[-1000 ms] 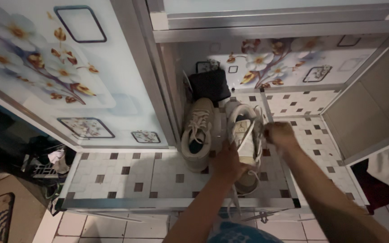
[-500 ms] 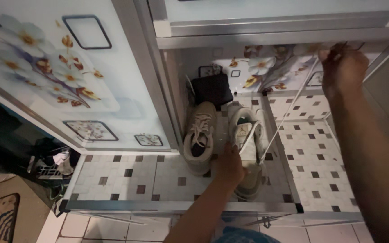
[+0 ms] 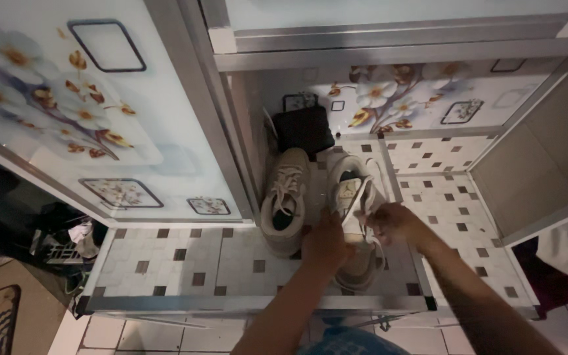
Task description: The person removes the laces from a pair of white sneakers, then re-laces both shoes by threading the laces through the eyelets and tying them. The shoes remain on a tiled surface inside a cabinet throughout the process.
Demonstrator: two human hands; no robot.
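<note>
Two beige lace-up sneakers stand side by side on the tiled shelf [image 3: 185, 263] of an open cabinet. My left hand [image 3: 325, 242] grips the right sneaker [image 3: 355, 217] at its tongue and side. My right hand [image 3: 391, 223] is closed on that sneaker's white lace, just beside its eyelets. The left sneaker [image 3: 285, 197] sits untouched with its laces tied.
A black pouch [image 3: 305, 128] leans against the flowered back wall behind the shoes. The flowered cabinet door [image 3: 67, 112] stands open at the left. A metal divider rail [image 3: 394, 190] runs along the shelf. Clutter lies on the floor at the left, cloth at the right.
My right hand, which had pulled the lace up high to the upper right, has come back down to the right sneaker. My left hand stays on the shoe.
</note>
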